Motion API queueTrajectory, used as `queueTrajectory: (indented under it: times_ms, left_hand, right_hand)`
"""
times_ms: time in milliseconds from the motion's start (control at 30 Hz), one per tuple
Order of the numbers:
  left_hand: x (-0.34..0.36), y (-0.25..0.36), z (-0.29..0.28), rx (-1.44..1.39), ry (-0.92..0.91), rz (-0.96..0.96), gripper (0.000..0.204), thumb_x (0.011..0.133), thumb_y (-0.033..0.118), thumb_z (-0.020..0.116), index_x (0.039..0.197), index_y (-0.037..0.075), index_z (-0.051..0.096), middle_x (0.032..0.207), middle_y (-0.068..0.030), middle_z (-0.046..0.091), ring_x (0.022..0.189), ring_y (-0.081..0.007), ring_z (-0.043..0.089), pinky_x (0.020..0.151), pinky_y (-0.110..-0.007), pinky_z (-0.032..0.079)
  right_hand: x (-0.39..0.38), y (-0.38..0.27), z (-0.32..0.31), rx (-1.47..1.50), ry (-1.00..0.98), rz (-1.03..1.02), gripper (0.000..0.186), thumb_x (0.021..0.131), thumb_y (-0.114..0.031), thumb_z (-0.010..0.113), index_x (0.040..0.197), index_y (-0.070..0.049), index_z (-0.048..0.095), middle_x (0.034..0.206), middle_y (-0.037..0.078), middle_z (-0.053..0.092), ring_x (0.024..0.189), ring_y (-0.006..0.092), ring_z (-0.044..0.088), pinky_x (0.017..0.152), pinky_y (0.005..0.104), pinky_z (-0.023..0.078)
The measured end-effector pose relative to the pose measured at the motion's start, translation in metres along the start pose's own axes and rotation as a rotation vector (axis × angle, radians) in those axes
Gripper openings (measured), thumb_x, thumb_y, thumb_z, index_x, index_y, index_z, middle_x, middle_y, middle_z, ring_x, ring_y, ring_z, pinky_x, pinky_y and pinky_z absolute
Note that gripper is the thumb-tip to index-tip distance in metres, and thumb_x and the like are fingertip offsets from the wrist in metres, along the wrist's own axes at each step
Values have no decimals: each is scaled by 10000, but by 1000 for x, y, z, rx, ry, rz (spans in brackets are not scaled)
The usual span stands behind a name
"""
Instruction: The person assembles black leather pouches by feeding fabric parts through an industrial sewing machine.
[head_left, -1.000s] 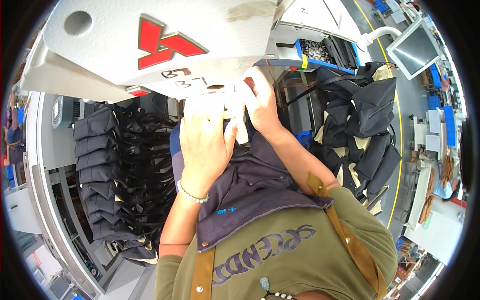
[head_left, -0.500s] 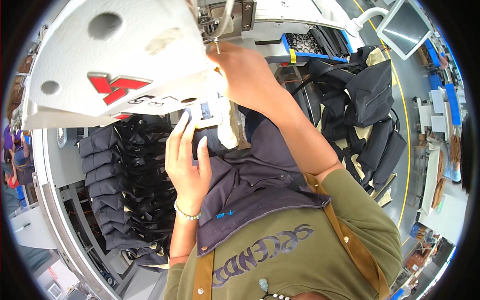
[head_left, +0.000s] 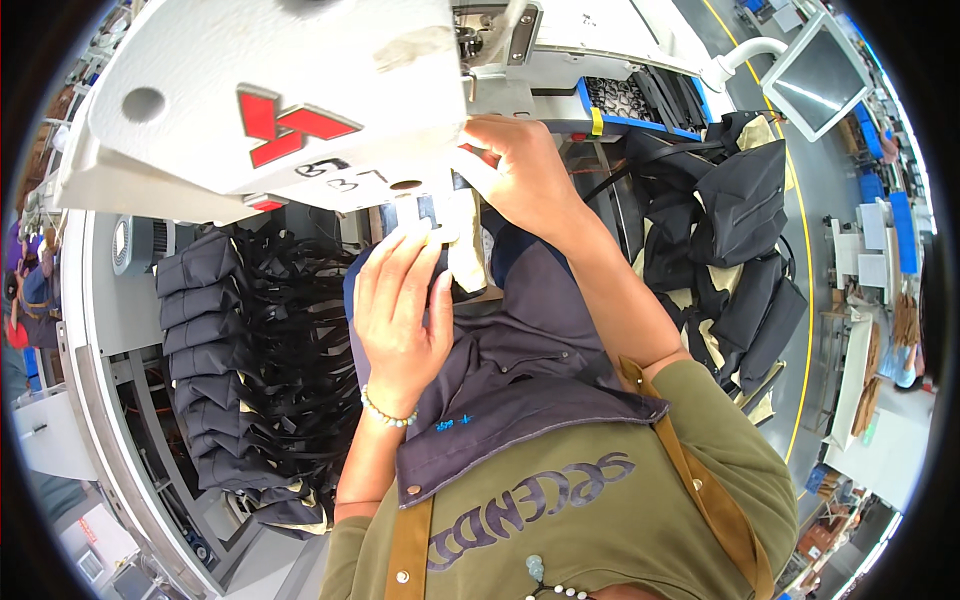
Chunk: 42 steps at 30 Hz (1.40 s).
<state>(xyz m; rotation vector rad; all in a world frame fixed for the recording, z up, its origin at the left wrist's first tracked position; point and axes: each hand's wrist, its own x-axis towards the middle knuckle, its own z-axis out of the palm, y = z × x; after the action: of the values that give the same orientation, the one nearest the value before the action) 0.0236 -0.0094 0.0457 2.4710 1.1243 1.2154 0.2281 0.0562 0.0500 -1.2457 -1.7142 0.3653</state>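
Note:
A white sewing machine head (head_left: 290, 130) with a red emblem fills the upper left and overhangs the work. Below it lies a dark fabric piece with a cream lining (head_left: 466, 245), above my lap. My left hand (head_left: 405, 310), a beaded bracelet at its wrist, reaches up to the near left side of the piece. Its fingers are stretched out with the tips at the cloth, and the thumb stands apart. At the far side of the piece is my right hand (head_left: 525, 175), fingers curled and thumb pointing left. The machine head hides those fingertips and whatever they grip.
Stacked black fabric pieces with straps (head_left: 215, 370) hang at the left. More black pieces with cream lining (head_left: 725, 250) are heaped at the right. Behind them are a blue-edged parts tray (head_left: 650, 105) and a screen on an arm (head_left: 818, 75).
The view has shifted, so the machine head appears farther right. My left fingers have drawn closer together. My right hand has turned, and its thumb now shows.

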Motion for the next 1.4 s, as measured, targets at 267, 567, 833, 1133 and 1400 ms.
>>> queueTrajectory:
  times_ms: [267, 567, 833, 1133, 1400]
  left_hand:
    - [-4, 0, -2, -31, -38, -1, 330, 829, -25, 677, 1158, 1, 670, 1181, -128, 682, 1153, -339, 617, 991, -442, 477]
    - [-6, -5, -3, -36, -36, -2, 335, 852, 23, 675, 1186, 5, 653, 1198, -136, 661, 1191, -358, 583, 1009, -457, 455]
    - [11, -4, 2, 55, -235, -69, 460, 922, 167, 627, 1335, -1, 513, 1307, -197, 565, 1324, -428, 429, 1069, -508, 344]
    - [11, -11, 12, 77, -224, -34, 469, 914, 207, 651, 1304, -15, 515, 1382, -227, 522, 1339, -447, 412, 1077, -526, 342]
    - [9, -11, 11, 91, -190, -13, 473, 925, 213, 639, 1321, -14, 512, 1375, -223, 532, 1344, -434, 416, 1094, -522, 331]
  right_hand:
    - [-4, -3, 1, -73, -21, -24, 133, 784, -63, 708, 867, -6, 620, 764, 123, 609, 718, 301, 586, 616, 378, 448]
    - [-19, -13, 5, -16, 8, -21, 183, 817, -30, 696, 999, -41, 702, 891, 88, 649, 783, 227, 601, 689, 329, 495]
    - [-30, -1, 41, 116, 372, 131, 127, 885, 23, 624, 1003, -2, 583, 926, 80, 607, 830, 179, 595, 736, 278, 488]
    - [-43, -1, 63, 883, 294, 460, 131, 1025, -81, 465, 902, -54, 503, 794, 24, 578, 703, 78, 549, 642, 252, 473]
    - [-48, 15, 83, 1000, 424, 388, 119, 1040, -101, 458, 936, -61, 501, 827, 12, 540, 716, 66, 517, 644, 240, 462]
